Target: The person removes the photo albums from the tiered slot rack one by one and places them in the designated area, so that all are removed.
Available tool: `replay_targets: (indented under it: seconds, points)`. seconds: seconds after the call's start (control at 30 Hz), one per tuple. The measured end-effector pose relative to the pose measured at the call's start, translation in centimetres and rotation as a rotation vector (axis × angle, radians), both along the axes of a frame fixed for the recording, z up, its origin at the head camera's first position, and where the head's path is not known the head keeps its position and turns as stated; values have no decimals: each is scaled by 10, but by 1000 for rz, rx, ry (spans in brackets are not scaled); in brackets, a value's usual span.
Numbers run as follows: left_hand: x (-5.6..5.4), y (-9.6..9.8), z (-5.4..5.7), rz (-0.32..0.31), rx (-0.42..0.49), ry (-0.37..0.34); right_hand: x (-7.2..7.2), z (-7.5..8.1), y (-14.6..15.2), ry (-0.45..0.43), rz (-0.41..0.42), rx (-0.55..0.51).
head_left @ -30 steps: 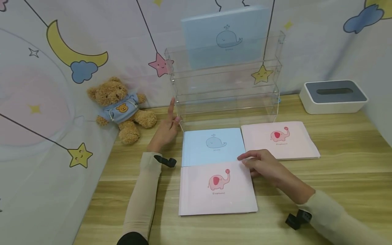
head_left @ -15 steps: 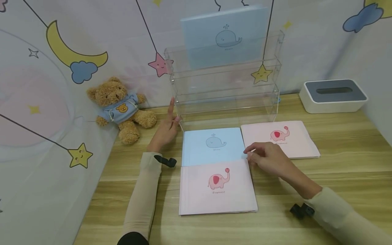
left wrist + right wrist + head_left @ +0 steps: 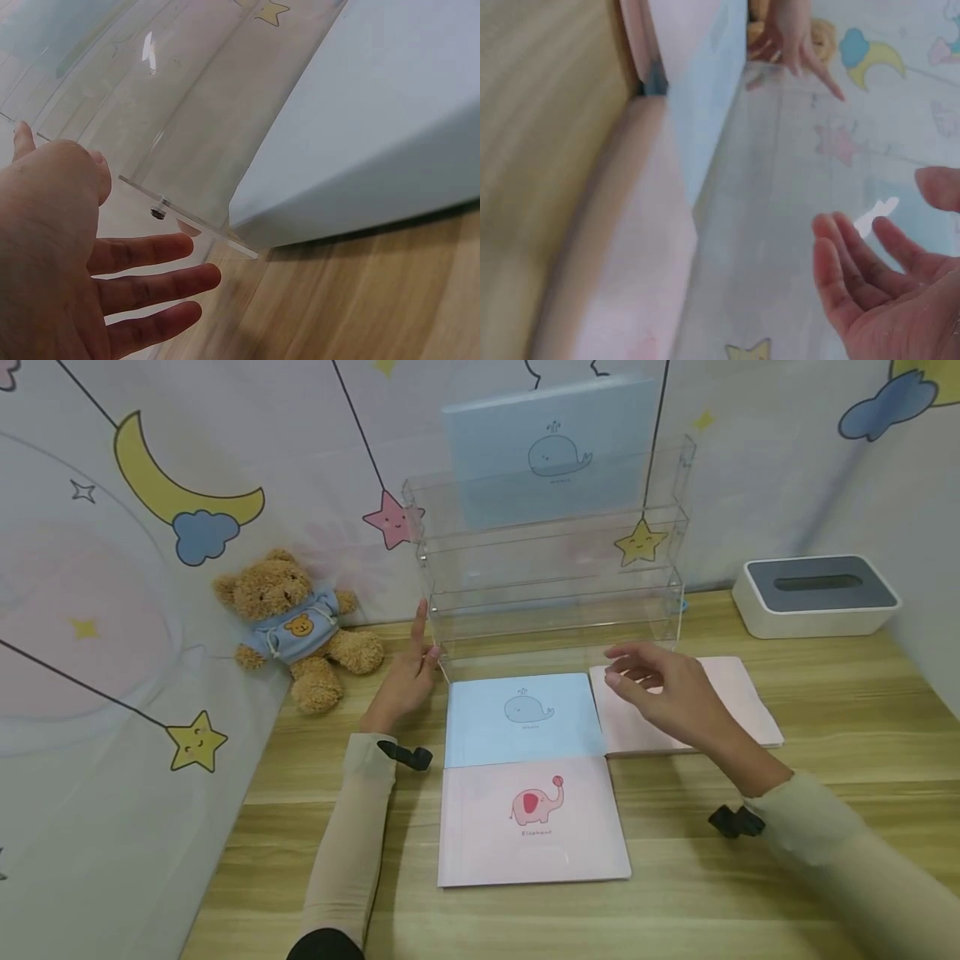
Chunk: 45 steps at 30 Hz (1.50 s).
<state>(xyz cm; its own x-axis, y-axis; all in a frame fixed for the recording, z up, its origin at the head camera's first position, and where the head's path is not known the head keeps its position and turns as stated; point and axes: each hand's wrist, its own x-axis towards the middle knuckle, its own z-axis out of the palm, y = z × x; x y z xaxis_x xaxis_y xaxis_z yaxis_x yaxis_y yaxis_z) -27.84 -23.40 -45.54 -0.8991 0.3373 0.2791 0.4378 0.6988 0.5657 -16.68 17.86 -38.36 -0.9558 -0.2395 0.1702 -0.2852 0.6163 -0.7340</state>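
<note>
My left hand (image 3: 405, 683) rests at the left side of a clear acrylic tiered rack (image 3: 555, 637), its fingers mostly straight. In the left wrist view several fingers of that hand extend beside the rack's edge. My right hand (image 3: 671, 693) is raised over a pink booklet (image 3: 742, 706) at the right, holding nothing, its fingers loosely bent; it hides that booklet's picture. A light blue whale booklet (image 3: 487, 722) lies before the rack, and a pink elephant booklet (image 3: 480, 852) covers its near part. On the rack's top tier stands another blue whale booklet (image 3: 502, 472).
A brown teddy bear (image 3: 300, 627) in a blue top sits left of the rack. At the back right is a white tissue box (image 3: 810, 622) with a grey lid. Behind the wooden table (image 3: 337, 860) hangs a cloth (image 3: 315, 435) with moons and stars.
My right hand has moved from the front pink booklet's right corner up and away, to above the right pink booklet. The left hand stays at the rack.
</note>
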Motion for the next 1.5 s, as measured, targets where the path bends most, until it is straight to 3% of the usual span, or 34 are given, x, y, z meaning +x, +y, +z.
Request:
replay_targets:
  seconds: [0.27,0.43,0.63,0.83,0.93,1.1,1.3,1.43,1.5]
  points:
    - [3,1,0,-13,21,28,-22,29,-1,22,-17,-69]
    - [4,2,3,-10,10,-1,-35,41,1,56,-13,-66]
    - [3,1,2,19,-21,-23,-56,51,4,144,-28,-115]
    - [2,-1,0,9,-1,-12,-75,65,7,231,-30,-121]
    - [-6,-5,-9,-9,26,20,-83,73,10,259,-20,-114]
    - [-33,-20,-41,-18,55,56,-95,83,17,309,-2,-116]
    - [-55,-30,-67,-4,26,31,-111,94,21,396,-8,-120]
    - [-52,-29,-63,-5,19,31,-123,97,21,397,-30,-157]
    - [-39,-22,-48,-21,33,33,-129,99,20,398,-44,-179]
